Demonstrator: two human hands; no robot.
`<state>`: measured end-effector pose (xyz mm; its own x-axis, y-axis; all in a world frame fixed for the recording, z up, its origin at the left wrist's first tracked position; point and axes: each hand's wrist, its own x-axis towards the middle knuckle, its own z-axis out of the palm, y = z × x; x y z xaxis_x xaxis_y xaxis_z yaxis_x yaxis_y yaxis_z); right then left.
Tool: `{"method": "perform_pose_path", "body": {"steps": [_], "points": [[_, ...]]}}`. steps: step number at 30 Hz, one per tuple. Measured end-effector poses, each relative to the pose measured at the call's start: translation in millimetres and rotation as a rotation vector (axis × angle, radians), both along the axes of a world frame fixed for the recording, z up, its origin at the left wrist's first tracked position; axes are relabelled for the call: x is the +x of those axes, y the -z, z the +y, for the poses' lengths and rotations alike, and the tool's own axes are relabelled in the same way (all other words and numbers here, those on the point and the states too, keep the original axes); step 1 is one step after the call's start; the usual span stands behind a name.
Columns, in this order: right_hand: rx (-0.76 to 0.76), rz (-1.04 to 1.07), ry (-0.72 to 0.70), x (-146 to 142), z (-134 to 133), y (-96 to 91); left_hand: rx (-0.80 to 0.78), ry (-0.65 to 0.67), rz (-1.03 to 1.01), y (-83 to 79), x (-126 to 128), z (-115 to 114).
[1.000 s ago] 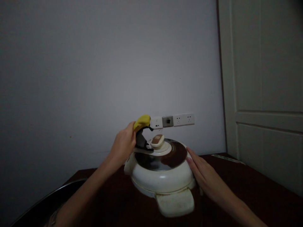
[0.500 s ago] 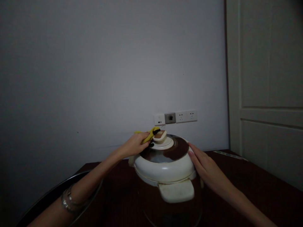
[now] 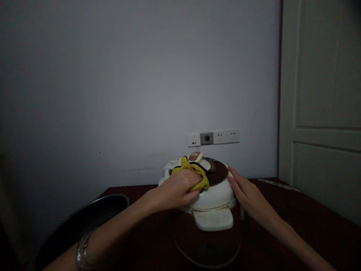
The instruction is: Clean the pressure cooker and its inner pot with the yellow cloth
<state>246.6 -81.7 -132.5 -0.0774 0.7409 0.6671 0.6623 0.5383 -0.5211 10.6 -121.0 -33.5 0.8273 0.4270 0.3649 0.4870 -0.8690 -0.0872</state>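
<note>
A white and brown electric pressure cooker (image 3: 214, 199) stands in front of me, its lid on. My left hand (image 3: 184, 186) is closed on a yellow cloth (image 3: 201, 180) with a dark edge and presses it against the near left of the lid's top. Just behind the cloth rises the lid's knob (image 3: 195, 156), white with a brown top. My right hand (image 3: 245, 190) lies with outstretched fingers against the right side of the lid, holding nothing. Part of the lid's top is hidden under the left hand and cloth.
A dark pan (image 3: 84, 218) sits at the left, partly behind my left forearm. The dark red table (image 3: 284, 210) meets a wall with a row of sockets (image 3: 213, 138). A flat strip (image 3: 278, 184) lies at the back right, near a pale door (image 3: 318, 158).
My left hand has drawn the cloth from beside the knob toward me, onto the near part of the lid. The right hand stays on the lid's side. The view has shifted slightly.
</note>
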Motion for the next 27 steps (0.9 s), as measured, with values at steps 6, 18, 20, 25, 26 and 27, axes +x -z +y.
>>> {"method": "perform_pose_path", "body": {"steps": [6,18,20,25,26,27], "points": [[0.173,0.090,0.007,13,-22,-33.9,-0.098,0.040,-0.309,-23.3,10,-16],[-0.020,0.463,-0.605,-24,-59,-80.2,-0.176,0.011,-0.510,-30.7,22,-29],[-0.056,0.516,-0.569,-34,-60,-71.4,-0.135,-0.034,-0.595,-18.6,22,-31],[-0.009,0.451,-0.532,-43,-62,-54.7,-0.287,-0.090,-0.781,7.3,13,-38],[0.016,0.401,-0.551,-40,-63,-53.7,-0.407,-0.065,-0.796,11.2,9,-38],[0.044,0.342,-0.573,-36,-63,-53.7,-0.550,-0.028,-0.808,14.9,3,-37]]}}
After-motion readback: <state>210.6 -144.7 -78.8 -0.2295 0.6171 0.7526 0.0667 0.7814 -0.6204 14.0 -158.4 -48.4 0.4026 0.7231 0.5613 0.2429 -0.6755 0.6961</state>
